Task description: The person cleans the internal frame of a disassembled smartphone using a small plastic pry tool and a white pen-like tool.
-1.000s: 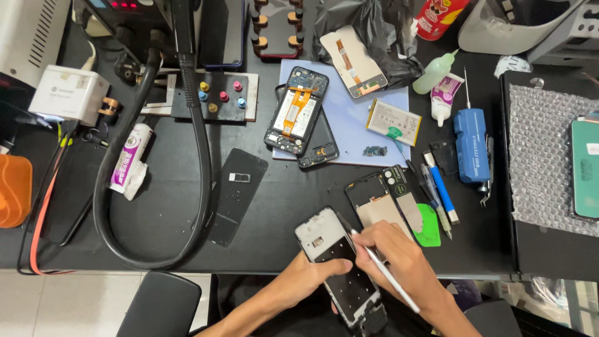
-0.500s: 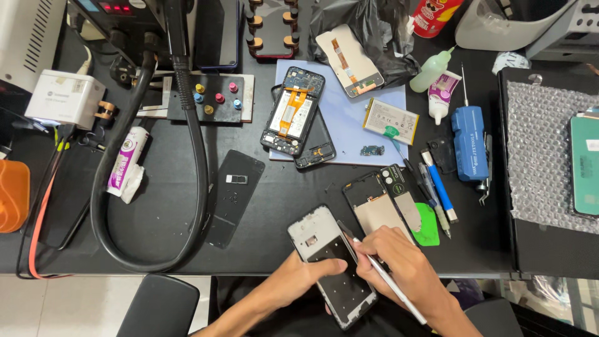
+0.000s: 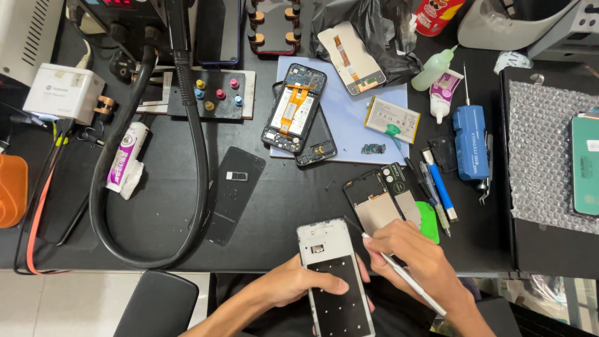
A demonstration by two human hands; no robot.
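Phone frame [image 3: 334, 274] now further left, more upright

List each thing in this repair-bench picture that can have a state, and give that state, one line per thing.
left hand: gripping the phone frame
right hand: holding the slim tool
phone frame: back off, held over the bench edge
slim tool: tip at the frame's upper right edge
opened phone: back off, insides showing
blue screwdriver: lying unused
black hose: looped on bench
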